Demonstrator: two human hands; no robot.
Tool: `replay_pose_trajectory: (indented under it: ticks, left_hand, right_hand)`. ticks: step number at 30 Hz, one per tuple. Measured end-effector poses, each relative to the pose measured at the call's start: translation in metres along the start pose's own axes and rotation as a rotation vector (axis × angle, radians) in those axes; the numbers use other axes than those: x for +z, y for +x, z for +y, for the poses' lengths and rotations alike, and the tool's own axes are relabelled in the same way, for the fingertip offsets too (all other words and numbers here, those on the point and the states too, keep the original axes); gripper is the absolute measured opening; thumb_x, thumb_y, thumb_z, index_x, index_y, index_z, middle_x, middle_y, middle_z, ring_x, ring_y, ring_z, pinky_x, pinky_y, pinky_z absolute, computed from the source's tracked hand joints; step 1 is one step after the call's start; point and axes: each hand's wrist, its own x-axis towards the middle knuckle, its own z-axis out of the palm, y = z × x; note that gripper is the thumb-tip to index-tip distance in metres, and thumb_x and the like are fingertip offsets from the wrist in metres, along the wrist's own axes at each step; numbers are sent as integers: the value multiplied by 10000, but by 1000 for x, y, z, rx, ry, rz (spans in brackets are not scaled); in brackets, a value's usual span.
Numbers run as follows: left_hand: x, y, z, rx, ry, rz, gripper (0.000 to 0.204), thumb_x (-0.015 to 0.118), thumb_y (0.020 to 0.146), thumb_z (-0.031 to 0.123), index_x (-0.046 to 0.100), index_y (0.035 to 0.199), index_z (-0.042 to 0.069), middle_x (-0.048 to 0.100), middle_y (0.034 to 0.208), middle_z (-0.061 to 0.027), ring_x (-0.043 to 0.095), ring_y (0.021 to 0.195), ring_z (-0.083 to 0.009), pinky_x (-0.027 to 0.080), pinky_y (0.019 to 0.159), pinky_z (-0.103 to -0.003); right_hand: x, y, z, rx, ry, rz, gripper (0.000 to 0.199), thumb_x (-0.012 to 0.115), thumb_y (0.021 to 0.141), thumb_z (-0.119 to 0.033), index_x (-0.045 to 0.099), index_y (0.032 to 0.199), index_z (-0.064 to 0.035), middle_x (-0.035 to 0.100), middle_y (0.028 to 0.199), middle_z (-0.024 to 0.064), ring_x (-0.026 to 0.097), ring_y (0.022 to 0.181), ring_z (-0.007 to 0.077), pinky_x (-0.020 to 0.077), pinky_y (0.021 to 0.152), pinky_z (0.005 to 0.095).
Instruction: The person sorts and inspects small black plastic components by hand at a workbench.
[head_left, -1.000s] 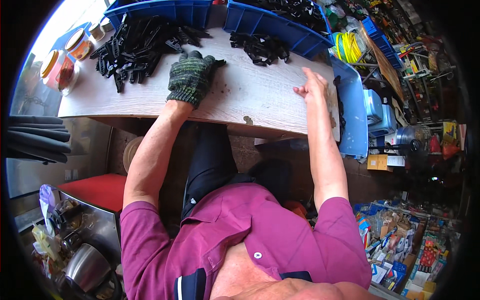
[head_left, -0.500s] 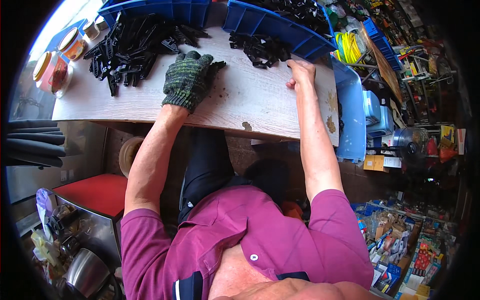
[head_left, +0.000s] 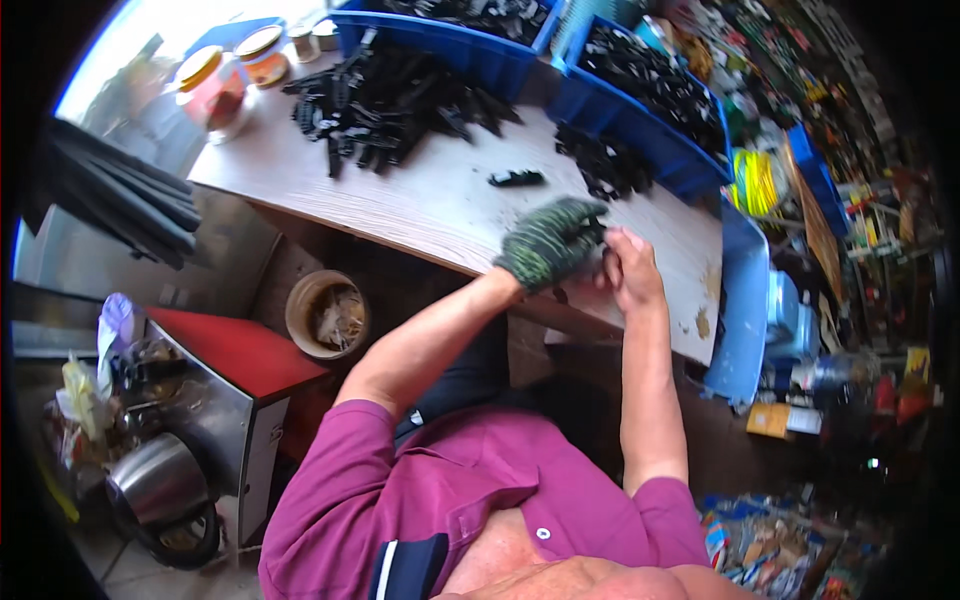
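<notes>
My left hand point(head_left: 553, 243), in a green-and-black knit glove, reaches across to the right over the table's front part. Its closed fingertips meet my bare right hand point(head_left: 634, 272), whose fingers are curled in a pinch. Whatever lies between the two hands is too small and blurred to make out. Just beyond the glove, a single black plastic part point(head_left: 516, 178) lies apart on the table point(head_left: 440, 205). A large heap of long black plastic parts point(head_left: 385, 105) is at the far left, and a smaller pile of short black pieces point(head_left: 603, 160) lies beyond my right hand.
Two blue bins, one at the back point(head_left: 430, 45) and one at the right point(head_left: 640, 135), hold more black parts. Lidded jars point(head_left: 212, 90) stand at the table's left end. Below are a bucket point(head_left: 327, 313) and a red-topped cabinet point(head_left: 240, 350). A light-blue tub point(head_left: 740, 300) borders the right side.
My gloved hand has moved right, away from the single black part. My right hand has drawn back from the small pile, and the hands now meet. The whole view has shifted and turned.
</notes>
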Motion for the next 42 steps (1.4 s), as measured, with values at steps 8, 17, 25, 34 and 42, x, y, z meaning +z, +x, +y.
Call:
replay_pose_trajectory:
  ticks: [8,17,25,34,42]
  left_hand:
    - [3,-8,12,-117,91,62,255,622,933,241,683,1099,57,695,1047,-178,651,994,-371,520,849,-441]
    - [-12,10,3,-259,161,-45,297,635,931,252,690,1091,8,708,1050,-174,678,981,-313,522,864,-402]
    - [-72,14,15,-105,969,182,353,658,863,364,658,1086,91,634,1083,-173,577,1021,-385,486,795,-517]
    - [-47,-11,11,72,540,-139,212,618,937,244,667,1091,107,676,940,-135,656,852,-364,529,737,-467]
    - [-21,-19,15,-8,254,-159,322,571,968,317,658,1163,76,683,1100,-167,656,976,-362,527,832,-461]
  right_hand:
    - [20,-12,11,-65,19,84,206,636,958,-237,637,968,-31,462,487,-22,353,344,82,390,385,258]
    - [32,-11,6,-144,-173,119,277,660,945,-291,673,1011,-22,449,535,-52,352,399,51,338,395,233]
    - [38,-18,6,-144,1,146,281,592,974,-323,489,828,-107,333,458,-17,344,356,102,523,374,346]
    - [46,-23,5,-165,208,310,333,502,999,-344,454,758,-119,284,477,-29,334,390,105,466,357,330]
    - [46,-21,9,-201,231,383,317,483,986,-348,494,807,-86,397,546,3,413,385,124,519,359,345]
